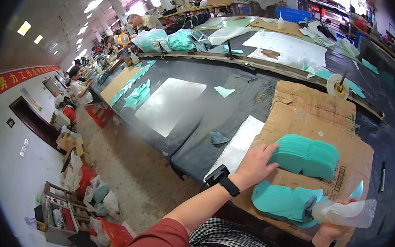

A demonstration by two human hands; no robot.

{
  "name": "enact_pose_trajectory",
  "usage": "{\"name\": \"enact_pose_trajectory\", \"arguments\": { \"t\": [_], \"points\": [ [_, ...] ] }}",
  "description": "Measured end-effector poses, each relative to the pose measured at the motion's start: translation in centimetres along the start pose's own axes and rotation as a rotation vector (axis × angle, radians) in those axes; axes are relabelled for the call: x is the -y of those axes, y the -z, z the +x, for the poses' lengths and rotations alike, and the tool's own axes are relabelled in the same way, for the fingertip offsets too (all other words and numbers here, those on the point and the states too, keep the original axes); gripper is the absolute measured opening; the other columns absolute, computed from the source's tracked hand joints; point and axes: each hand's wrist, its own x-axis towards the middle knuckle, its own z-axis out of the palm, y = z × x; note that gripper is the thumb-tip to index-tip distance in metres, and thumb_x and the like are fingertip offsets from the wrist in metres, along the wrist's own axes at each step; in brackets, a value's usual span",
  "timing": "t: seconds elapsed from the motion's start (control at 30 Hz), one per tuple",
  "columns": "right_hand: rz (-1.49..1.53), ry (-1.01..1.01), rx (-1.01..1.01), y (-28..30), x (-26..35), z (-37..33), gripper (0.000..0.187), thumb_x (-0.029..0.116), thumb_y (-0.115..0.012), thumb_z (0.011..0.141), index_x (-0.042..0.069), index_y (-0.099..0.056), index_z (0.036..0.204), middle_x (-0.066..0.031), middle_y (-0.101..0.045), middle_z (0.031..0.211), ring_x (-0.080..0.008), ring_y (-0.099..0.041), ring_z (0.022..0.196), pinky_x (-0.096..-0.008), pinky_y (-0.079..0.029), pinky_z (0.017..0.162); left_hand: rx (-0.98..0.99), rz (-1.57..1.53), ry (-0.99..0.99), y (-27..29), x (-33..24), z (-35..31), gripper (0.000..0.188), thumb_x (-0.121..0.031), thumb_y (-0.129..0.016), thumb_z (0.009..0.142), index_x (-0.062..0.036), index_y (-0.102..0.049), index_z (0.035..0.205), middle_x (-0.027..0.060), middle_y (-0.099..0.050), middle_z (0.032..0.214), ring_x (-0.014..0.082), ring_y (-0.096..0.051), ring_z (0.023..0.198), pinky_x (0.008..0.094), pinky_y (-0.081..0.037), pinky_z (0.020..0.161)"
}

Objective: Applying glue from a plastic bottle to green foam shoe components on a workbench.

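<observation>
My left hand [257, 163] reaches to the near left end of a fanned stack of green shoe-shaped pieces [306, 155]. Its fingertips touch the stack's edge, with thumb and fingers apart. In my right hand [333, 231] is a translucent plastic bottle [353, 212], lying tilted with its dark tip over a second spread of teal pieces [280, 199]. Part of the right hand is hidden behind the bottle. One pointed teal piece [357, 190] stands up beside that hand. Both groups of pieces lie on a flattened cardboard sheet [272, 134].
A white sheet [238, 143] and a dark scrap [218, 138] lie left of the cardboard. A pen [382, 177] is at right. Beyond a raised rail [267, 71] stands a tape roll [338, 86]. Further off are teal cutouts [137, 94], a blue crate [293, 14] and co-workers.
</observation>
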Motion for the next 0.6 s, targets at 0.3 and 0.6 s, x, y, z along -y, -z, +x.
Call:
{"name": "enact_pose_trajectory", "arguments": {
  "t": [0.3,0.6],
  "points": [
    [0.928,-0.16,0.236,7.2,-2.8,1.9,0.031,0.027,-0.046,0.106,0.008,-0.056,0.129,-0.0045,-0.062,0.1,-0.0192,-0.06,0.094,-0.0363,-0.047,0.094,-0.082,0.053,-0.012,1.0,0.4,-0.4,0.023,-0.018,-0.073,0.089,-0.0076,-0.067,0.109,0.0091,-0.066,0.093,0.0289,-0.067,0.085,0.0403,-0.054,0.076],
    [1.102,-0.225,0.067,9.9,0.7,2.5,0.026,0.025,-0.045,0.107,0.008,-0.054,0.125,-0.0048,-0.061,0.098,-0.0182,-0.058,0.09,-0.0369,-0.046,0.09,0.238,-0.776,0.313,7.7,-4.8,-3.2,0.02,-0.014,-0.072,0.096,-0.0035,-0.068,0.112,-0.0021,-0.067,0.09,0.0055,-0.059,0.081,0.0254,-0.05,0.073]
  ]
}}
